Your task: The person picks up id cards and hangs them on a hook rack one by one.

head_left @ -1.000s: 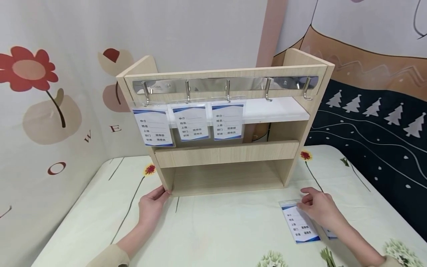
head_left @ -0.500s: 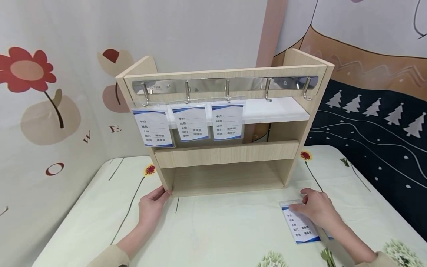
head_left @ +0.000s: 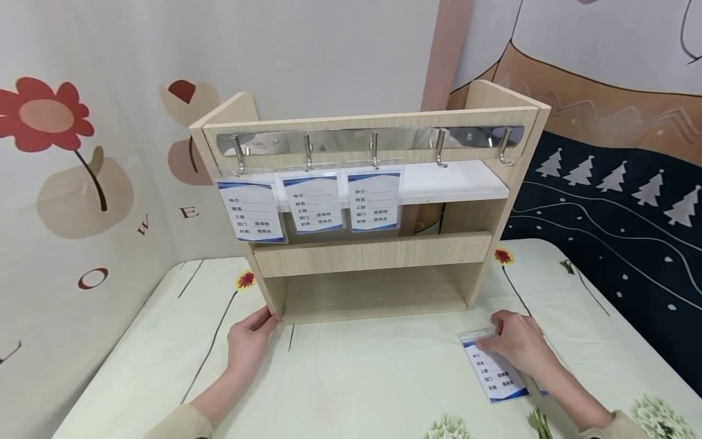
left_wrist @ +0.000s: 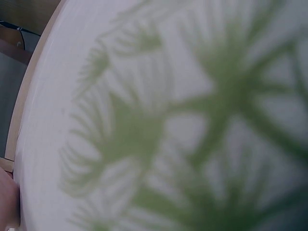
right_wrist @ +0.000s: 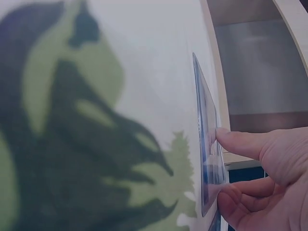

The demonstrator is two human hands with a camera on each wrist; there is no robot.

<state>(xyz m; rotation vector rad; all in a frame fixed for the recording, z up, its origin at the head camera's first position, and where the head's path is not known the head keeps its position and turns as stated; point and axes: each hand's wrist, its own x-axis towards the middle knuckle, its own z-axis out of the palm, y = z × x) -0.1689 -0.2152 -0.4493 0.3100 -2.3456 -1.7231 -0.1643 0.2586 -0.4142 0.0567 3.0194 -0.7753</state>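
A light wooden desk shelf (head_left: 373, 255) stands on the cloth-covered table. My left hand (head_left: 249, 341) grips its lower left corner, thumb in front; only a sliver of that hand (left_wrist: 8, 202) enters the left wrist view. Toward the right front lies a clear-sleeved ID badge (head_left: 496, 372) with blue bands. My right hand (head_left: 523, 344) pinches it near its top right, with the thumb on its face. In the right wrist view the badge (right_wrist: 206, 139) appears edge-on beside the bent fingers (right_wrist: 231, 192). Another badge, mostly hidden, shows beneath the right wrist.
A metal hook rail (head_left: 340, 140) runs across the shelf's top board. Three badges, the left (head_left: 252, 210), middle (head_left: 314, 203) and right one (head_left: 375, 200), hang on its left hooks. Two hooks at the right hold no badge. Patterned curtains rise behind the table.
My right thumb has slid left onto the badge's face, and the right fingers have drawn in slightly. My left hand keeps its place on the shelf corner. The hanging badges stay put.
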